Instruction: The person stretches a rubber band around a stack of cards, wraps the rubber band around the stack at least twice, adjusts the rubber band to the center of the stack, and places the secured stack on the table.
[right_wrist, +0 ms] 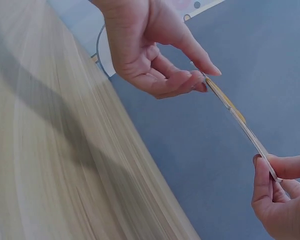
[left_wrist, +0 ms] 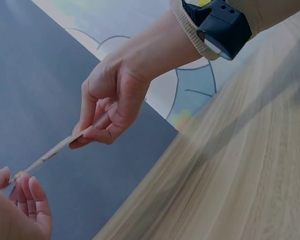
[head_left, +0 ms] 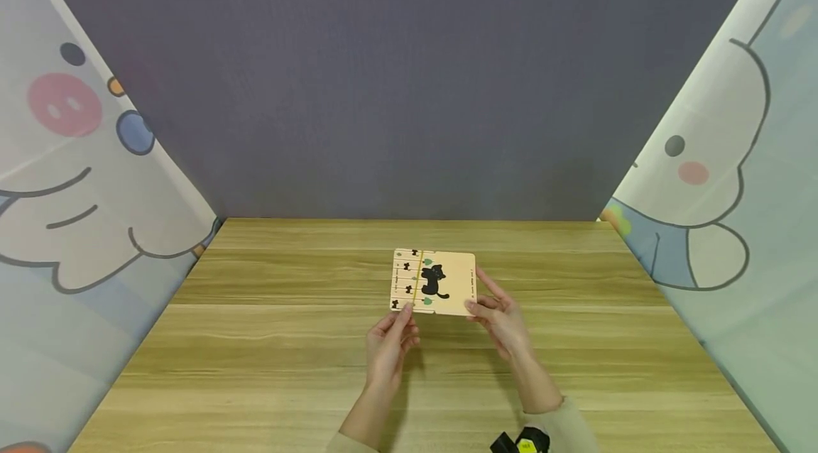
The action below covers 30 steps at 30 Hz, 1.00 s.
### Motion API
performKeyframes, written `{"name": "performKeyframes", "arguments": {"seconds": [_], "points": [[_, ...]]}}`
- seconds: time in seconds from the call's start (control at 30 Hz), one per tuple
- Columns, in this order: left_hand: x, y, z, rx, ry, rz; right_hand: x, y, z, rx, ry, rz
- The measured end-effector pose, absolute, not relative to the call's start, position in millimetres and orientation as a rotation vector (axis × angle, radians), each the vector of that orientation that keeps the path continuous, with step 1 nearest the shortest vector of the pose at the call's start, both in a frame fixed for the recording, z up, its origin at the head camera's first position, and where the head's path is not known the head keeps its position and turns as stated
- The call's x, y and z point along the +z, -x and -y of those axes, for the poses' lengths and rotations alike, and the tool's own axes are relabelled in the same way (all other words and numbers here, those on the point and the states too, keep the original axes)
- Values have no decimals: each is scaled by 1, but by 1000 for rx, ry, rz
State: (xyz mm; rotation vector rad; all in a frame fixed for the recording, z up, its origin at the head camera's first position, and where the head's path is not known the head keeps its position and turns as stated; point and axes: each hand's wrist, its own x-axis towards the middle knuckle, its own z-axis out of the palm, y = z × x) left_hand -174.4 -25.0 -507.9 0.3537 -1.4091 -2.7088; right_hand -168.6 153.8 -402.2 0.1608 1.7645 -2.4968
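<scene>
Between both hands a thin cream booklet (head_left: 456, 282) is held up over the table, its cover printed with a black cat and green leaves. A narrow yellow band (head_left: 418, 279) crosses the cover near its left side, beside a strip of small cats and lines. My left hand (head_left: 388, 350) pinches the lower left edge, thumb on top close to the band. At the right end, my right hand (head_left: 505, 325) grips the lower corner with the thumb on the cover and a finger along the side. Both wrist views show the booklet (right_wrist: 242, 126) edge-on and tilted, with layered pages.
Below the hands lies a wood-grain table (head_left: 287, 339). A dark grey panel (head_left: 409, 84) rises at its back edge, and cartoon-printed curtains (head_left: 696, 176) flank both sides. A black wrist device (left_wrist: 225, 30) sits on the right sleeve.
</scene>
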Motion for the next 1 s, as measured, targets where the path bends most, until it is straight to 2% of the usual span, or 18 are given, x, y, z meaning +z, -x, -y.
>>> {"name": "performKeyframes", "arguments": {"seconds": [0.67,0.8,0.9,0.97,1.0], "points": [[-503,168,7,-2685,-342,1451,-404,170,-141,-2459,-117,-1823],[-471,156,10,-2637,-339,1514,-443,187,-154,-2486,12,-1833],[-461,154,13,-2595,-392,1500,-440,188,-156,-2485,-31,-1793],[-468,157,15,-2589,-332,1428,-427,183,-153,-2469,-133,-1784],[-460,154,15,-2585,-309,1389,-414,178,-149,-2463,-179,-1781]]}}
